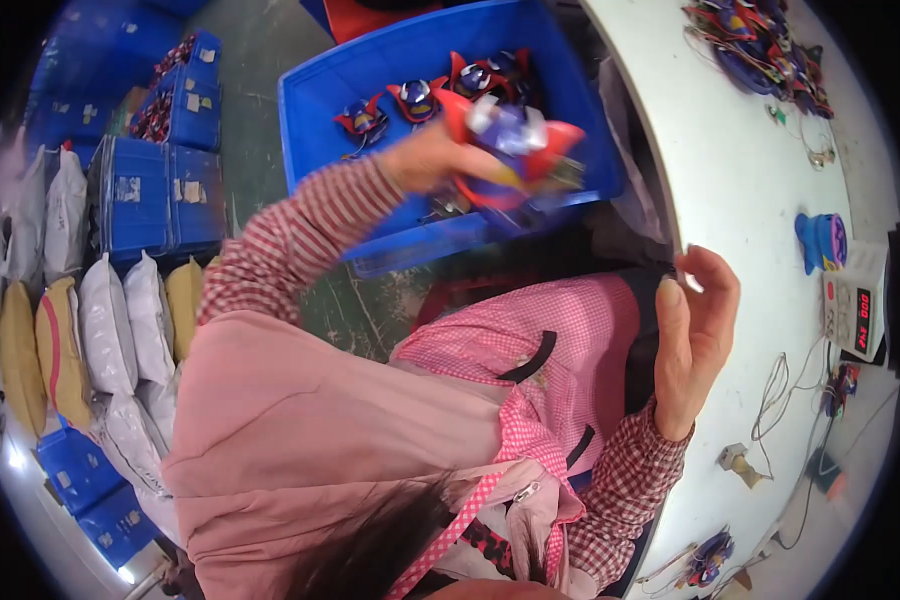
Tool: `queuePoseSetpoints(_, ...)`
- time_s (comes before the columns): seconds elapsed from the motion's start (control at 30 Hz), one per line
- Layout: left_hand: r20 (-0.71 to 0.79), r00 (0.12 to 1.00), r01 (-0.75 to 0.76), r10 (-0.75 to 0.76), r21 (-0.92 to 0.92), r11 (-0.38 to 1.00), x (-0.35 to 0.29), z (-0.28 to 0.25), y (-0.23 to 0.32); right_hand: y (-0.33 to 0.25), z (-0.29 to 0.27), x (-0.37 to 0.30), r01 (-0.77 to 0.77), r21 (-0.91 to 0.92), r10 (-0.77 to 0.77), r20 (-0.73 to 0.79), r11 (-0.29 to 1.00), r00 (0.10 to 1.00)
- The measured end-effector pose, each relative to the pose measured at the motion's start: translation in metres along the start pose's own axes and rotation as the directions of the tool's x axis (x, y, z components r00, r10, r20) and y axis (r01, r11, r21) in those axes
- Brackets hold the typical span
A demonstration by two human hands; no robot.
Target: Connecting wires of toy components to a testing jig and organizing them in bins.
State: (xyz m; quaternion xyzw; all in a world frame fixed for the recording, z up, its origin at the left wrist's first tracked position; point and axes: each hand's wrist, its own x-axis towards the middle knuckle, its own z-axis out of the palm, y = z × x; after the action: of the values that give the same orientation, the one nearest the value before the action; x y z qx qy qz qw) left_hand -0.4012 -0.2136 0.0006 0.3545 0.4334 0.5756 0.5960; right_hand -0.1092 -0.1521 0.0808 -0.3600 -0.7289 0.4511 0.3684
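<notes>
My left hand [425,158] is closed around a purple and red toy figure part [510,140] with pointed red sides. It is over the blue bin [315,110], and both toy and hand are blurred by motion. Inside the bin lie several similar toy parts [415,100] in purple, red and silver. At the near edge of the white table [740,300] is my right hand [692,340], its fingers curled loosely and the thumb apart from the forefinger. Nothing shows in that hand.
A heap of purple toy parts with wires [760,50] lies at the table's far end. A white device with a red display [855,305], a blue spool-like object [822,242] and loose cables are at the right. Blue crates [135,195] and stuffed sacks [107,325] line the left.
</notes>
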Motion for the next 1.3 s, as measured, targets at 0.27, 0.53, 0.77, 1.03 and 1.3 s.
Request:
queuePoseSetpoints(0.27,-0.581,0.764,0.462,-0.281,0.189,0.867,-0.028,-0.286,-0.128,0.047,0.015,-0.016,-0.327,-0.200,0.347,0.075,0.924,0.935)
queuePoseSetpoints(0.53,-0.365,0.924,0.215,-0.118,0.240,0.947,-0.066,-0.396,-0.243,0.110,-0.024,-0.050,-0.279,-0.316,0.308,0.044,0.907,0.950)
queuePoseSetpoints(0.77,-0.598,0.753,0.411,-0.275,0.102,0.906,-0.026,-0.327,-0.224,0.076,-0.148,-0.136,-0.471,-0.244,0.289,-0.533,0.848,0.795)
queuePoseSetpoints(1.03,-0.749,0.647,0.586,0.142,0.608,0.535,-0.029,-0.215,-0.150,0.160,-0.447,-0.363,-0.701,-0.185,-0.084,-0.981,0.689,0.177)
queuePoseSetpoints(1.3,0.235,0.926,0.089,-0.296,0.626,0.775,0.016,0.259,-0.131,0.188,-0.533,-0.382,-0.951,0.055,0.311,-0.950,0.303,0.044)
